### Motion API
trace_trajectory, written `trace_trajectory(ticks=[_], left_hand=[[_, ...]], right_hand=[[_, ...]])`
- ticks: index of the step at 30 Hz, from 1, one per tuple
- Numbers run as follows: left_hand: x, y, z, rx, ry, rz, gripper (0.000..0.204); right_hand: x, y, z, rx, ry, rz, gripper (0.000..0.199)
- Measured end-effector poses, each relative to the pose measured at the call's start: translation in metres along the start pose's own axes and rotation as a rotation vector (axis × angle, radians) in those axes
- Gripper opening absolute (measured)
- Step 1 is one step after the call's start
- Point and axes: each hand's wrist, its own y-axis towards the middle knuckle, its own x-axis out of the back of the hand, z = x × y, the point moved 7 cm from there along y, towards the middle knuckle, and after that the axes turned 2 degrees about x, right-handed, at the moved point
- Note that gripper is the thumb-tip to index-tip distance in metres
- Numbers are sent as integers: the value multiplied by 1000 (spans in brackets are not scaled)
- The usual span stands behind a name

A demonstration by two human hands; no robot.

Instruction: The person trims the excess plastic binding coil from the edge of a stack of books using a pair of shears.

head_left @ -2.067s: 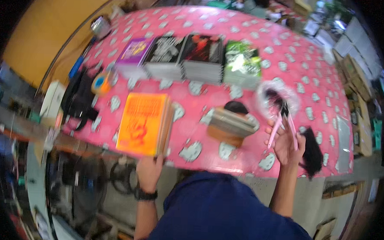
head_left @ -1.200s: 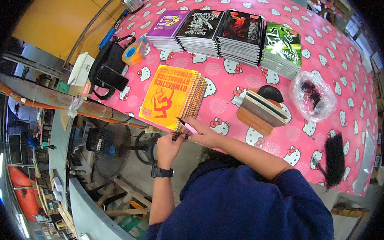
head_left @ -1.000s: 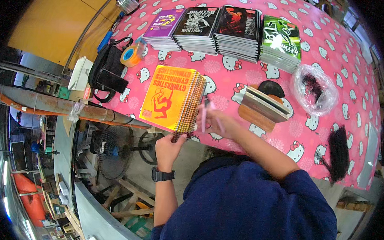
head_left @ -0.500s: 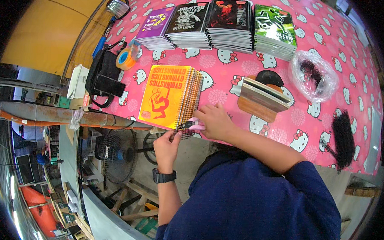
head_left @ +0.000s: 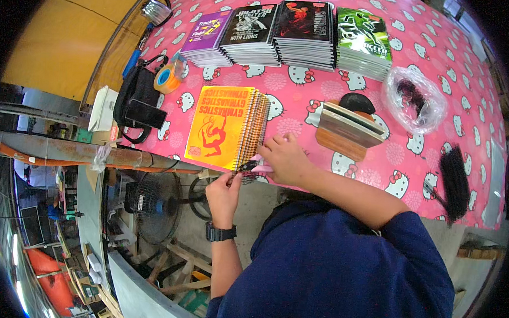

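A stack of yellow spiral notebooks point(head_left: 219, 129) with orange-red cover art lies at the table's near edge, its coil bindings point(head_left: 255, 125) facing right. My right hand point(head_left: 286, 159) is closed around pink-handled pliers point(head_left: 261, 167), whose dark jaws meet the near end of the binding. At that same corner, the thumb and fingertips of my left hand point(head_left: 222, 200) pinch the top notebook's near coil end. The exact bit of wire between them is too small to make out. A black watch sits on my left wrist.
Notebook stacks with purple point(head_left: 208, 32), black point(head_left: 249, 28) and green point(head_left: 363, 36) covers line the far side. A wooden holder point(head_left: 349, 132), plastic-wrapped coils point(head_left: 414, 100) and black coils point(head_left: 454, 185) lie right. Left are tape point(head_left: 167, 80), a black bag point(head_left: 133, 91) and a phone point(head_left: 145, 114).
My left hand has shifted very slightly to the right along with the pliers' jaws at the coil end. Everything else stays as it was.
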Motion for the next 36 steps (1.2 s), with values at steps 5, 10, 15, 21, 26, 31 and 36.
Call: trace_trajectory(ticks=[5,10,15,21,26,31,36], left_hand=[[1,1,-5,-23,-9,4,24],[0,-1,-3,14,-7,9,24],[-1,-2,1,42,-43,18,24],[-9,-2,8,69,-134,33,26],[-6,-3,10,78,-185,-12,24],[-8,-1,13,77,-126,-5,23],[-12,-4,23,93,-131,-35,25]], right_hand=[[-17,3,-5,-35,124,190,33],[-26,6,-13,-86,214,319,32],[-14,0,-11,36,72,64,42],[-19,-2,-7,36,50,138,48],[-13,1,-6,75,31,150,39],[-22,1,-13,9,127,215,31],[-30,-5,-19,-43,188,289,31]])
